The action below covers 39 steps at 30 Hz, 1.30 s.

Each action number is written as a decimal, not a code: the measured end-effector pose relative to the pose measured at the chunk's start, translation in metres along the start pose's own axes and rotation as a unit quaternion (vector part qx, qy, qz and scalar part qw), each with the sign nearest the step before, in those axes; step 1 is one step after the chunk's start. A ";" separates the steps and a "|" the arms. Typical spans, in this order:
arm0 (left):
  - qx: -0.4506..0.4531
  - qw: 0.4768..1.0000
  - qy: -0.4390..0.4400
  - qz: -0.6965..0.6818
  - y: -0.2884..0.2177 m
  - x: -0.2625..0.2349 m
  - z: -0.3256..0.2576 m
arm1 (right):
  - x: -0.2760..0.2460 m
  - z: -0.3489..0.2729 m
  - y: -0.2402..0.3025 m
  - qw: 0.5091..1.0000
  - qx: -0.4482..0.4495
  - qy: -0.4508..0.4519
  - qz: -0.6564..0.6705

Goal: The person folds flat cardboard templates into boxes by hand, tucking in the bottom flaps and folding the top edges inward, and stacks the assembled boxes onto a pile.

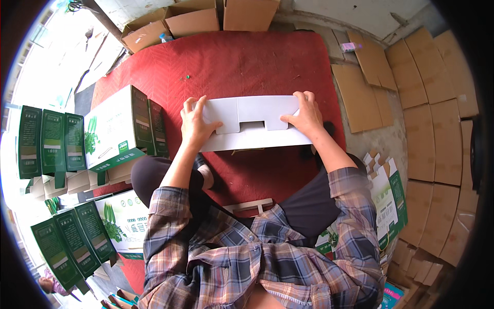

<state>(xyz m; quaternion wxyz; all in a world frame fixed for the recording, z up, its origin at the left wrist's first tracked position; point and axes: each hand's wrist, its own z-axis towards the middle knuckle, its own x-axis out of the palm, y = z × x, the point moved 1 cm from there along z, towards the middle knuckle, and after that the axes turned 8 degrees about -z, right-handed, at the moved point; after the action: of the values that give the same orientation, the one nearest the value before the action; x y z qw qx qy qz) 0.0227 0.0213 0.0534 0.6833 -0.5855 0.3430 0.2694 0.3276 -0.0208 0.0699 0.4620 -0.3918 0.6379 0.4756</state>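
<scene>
A white cardboard box (257, 108) is held up in front of me, its long flap side facing me with a notch cut in the middle edge. My left hand (195, 123) grips its left end, thumb pressed on the near flap and fingers curled over the far edge. At the right end my right hand (305, 116) does likewise, its thumb on the flap beside the notch. The underside and far side of the box are hidden. Below it, the red carpet (247, 175) shows between my legs.
Green-and-white printed cartons (110, 129) stand in stacks on my left; more printed cartons (386, 206) are at my right. Brown boxes (193, 19) line the far edge. Flat cardboard (360, 100) lies at right, beside a wall of stacked brown cartons (437, 144). A small white stool (249, 207) sits near my lap.
</scene>
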 end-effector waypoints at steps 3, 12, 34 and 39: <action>-0.040 0.999 -0.005 0.036 -0.015 0.002 0.000 | 0.002 -0.001 0.005 0.999 0.009 -0.028 -0.041; -0.007 0.996 -0.079 -0.041 0.003 0.002 0.005 | 0.016 0.018 -0.049 0.991 0.005 -0.109 0.079; -0.264 0.794 0.085 -0.541 0.063 -0.020 -0.032 | 0.009 -0.015 -0.091 0.825 0.247 0.174 0.478; -0.335 0.770 0.095 -0.535 0.065 -0.017 -0.030 | 0.009 -0.019 -0.088 0.822 0.232 0.188 0.485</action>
<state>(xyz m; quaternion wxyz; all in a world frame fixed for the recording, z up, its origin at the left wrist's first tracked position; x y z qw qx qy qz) -0.0425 0.0028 0.0243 0.4411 -0.8888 -0.0746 -0.0991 0.4040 -0.0615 0.0416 0.1199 0.0052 0.9114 0.3937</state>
